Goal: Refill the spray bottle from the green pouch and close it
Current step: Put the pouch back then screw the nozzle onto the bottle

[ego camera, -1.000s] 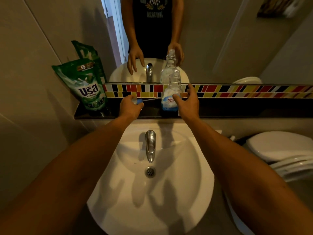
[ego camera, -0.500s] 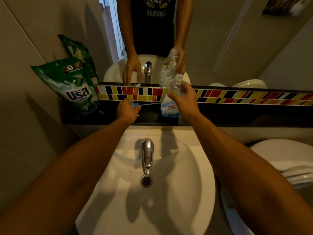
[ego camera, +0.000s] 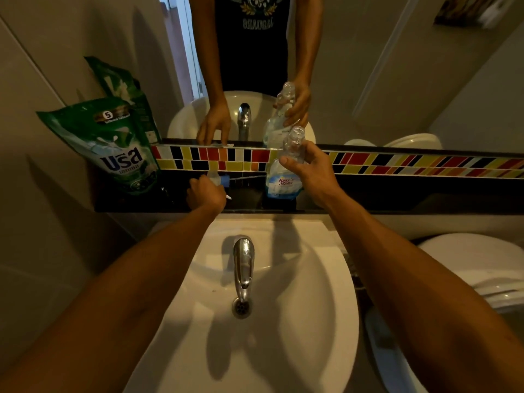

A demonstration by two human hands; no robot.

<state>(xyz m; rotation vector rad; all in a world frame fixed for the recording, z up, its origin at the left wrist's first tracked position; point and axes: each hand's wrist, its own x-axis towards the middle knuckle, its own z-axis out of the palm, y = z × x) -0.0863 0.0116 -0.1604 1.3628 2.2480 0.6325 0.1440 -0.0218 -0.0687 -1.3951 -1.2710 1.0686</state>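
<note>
**Head view: open bottle on the ledge, sprayer under the left hand**

Head camera looks down over a white sink [ego camera: 312, 279] and we see both our bare forearms reaching forward to a dark ledge [ego camera: 397, 194] that runs below a mirror. Our right hand [ego camera: 309, 174] is wrapped around the neck of the clear spray bottle [ego camera: 283, 182], fingers closed on it just below its open mouth; the top is uncapped. The bottle stands upright on the ledge, behind the chrome tap [ego camera: 243, 268] and a little to its right. Its lower part carries a blue and white label.

Our left hand [ego camera: 205, 194] is curled on the ledge to the left of the bottle, closed around the spray head [ego camera: 217, 178]. Only a pale body and a blue collar of it show past the knuckles, with its thin dip tube [ego camera: 246, 177] stretching rightwards towards the bottle. How firmly the hand grips it we cannot tell.

The green pouch [ego camera: 113, 148] stands at the left end of the ledge, leaning against the wall, apart from both hands. A strip of coloured tiles [ego camera: 397, 163] runs along the back of the ledge. At the right edge we see a white toilet lid [ego camera: 467, 259]. The mirror repeats the hands, the bottle and the tap.
</note>
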